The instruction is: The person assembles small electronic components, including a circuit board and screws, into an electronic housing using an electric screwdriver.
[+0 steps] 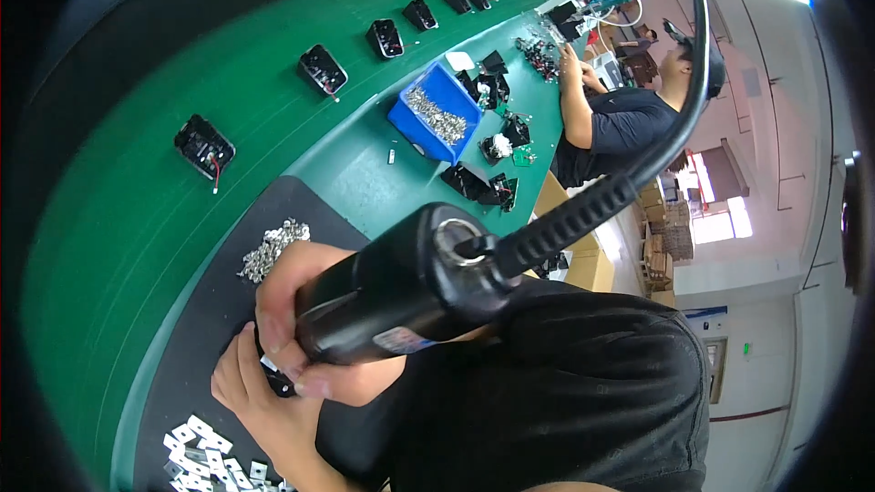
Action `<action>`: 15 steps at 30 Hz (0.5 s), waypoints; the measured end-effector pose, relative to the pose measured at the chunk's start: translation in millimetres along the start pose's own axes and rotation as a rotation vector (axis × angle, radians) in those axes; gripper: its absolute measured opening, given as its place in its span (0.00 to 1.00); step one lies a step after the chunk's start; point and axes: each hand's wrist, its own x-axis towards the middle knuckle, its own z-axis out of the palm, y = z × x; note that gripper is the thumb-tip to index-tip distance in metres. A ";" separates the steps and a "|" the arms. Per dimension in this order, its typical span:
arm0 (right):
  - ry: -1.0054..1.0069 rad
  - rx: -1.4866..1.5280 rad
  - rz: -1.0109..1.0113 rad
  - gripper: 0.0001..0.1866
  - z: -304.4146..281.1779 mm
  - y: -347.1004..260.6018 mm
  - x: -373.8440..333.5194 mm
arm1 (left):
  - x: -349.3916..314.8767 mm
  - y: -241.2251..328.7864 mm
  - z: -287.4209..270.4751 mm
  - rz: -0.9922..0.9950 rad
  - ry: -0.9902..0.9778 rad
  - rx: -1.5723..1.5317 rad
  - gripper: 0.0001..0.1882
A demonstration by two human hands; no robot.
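Note:
My right hand [290, 281] is closed around a thick black electric screwdriver [383, 296], its cable running from the rear end up past the upper right. Its tip is hidden behind my fingers. Just below, my left hand [260, 405] grips a small black part [281, 384] with a bit of white on it, held against the dark mat [219, 310]. Most of that part is covered by both hands. Beside my right hand lies a pile of small silver metal pieces [273, 251]. Near my left hand are several flat silver plates with holes [196, 457].
A blue bin [415, 137] of small metal pieces stands on the green table. Black housings with wires [208, 148] sit spaced along a green surface. More black parts [478, 184] lie beyond the bin. A co-worker [629, 118] handles parts farther along the bench.

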 end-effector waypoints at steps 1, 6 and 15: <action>0.016 0.008 0.024 0.06 0.2 -2.7 0.5 | -0.1 0.5 0.6 0.008 -0.002 -0.004 0.33; 0.006 -0.084 -0.019 0.06 -2.0 -3.9 4.4 | 1.4 3.5 1.5 -0.001 0.003 0.036 0.29; -0.046 -0.187 -0.138 0.12 -2.8 -7.6 10.8 | -2.8 -2.5 0.2 0.001 -0.011 0.003 0.30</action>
